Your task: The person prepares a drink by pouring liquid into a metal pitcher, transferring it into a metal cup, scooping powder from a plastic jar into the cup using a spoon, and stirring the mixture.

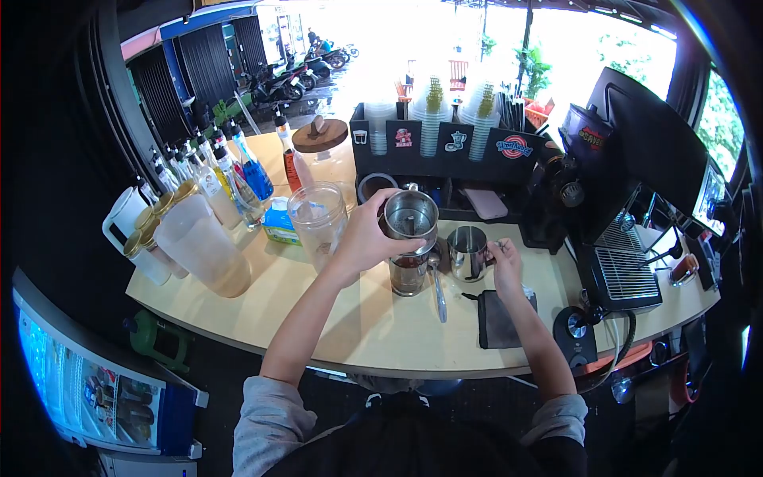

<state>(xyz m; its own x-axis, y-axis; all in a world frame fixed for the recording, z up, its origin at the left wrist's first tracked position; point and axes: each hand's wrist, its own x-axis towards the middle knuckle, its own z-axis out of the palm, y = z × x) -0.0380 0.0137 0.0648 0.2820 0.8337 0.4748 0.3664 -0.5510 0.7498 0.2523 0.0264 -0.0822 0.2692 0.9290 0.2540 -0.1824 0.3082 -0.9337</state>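
Note:
My left hand (367, 230) curls around a round metal coffee dripper (411, 211), which has a small upright piece in its middle. Directly below the dripper stands a clear glass (408, 280); whether the two touch is hard to see. At the handle of a steel milk pitcher (467, 253), my right hand (506, 262) has its fingers closed, and the pitcher stands upright on the counter. Between glass and pitcher lies a metal spoon (439, 294). Below my right hand is a dark folded cloth (502, 322).
Left of my left arm are a clear jar (316, 215), a tissue pack (280, 222) and a large translucent pitcher (199, 246). Several syrup bottles (254, 168) stand behind. A black cup organizer (445, 143) lines the back; an espresso machine (628, 262) is at right.

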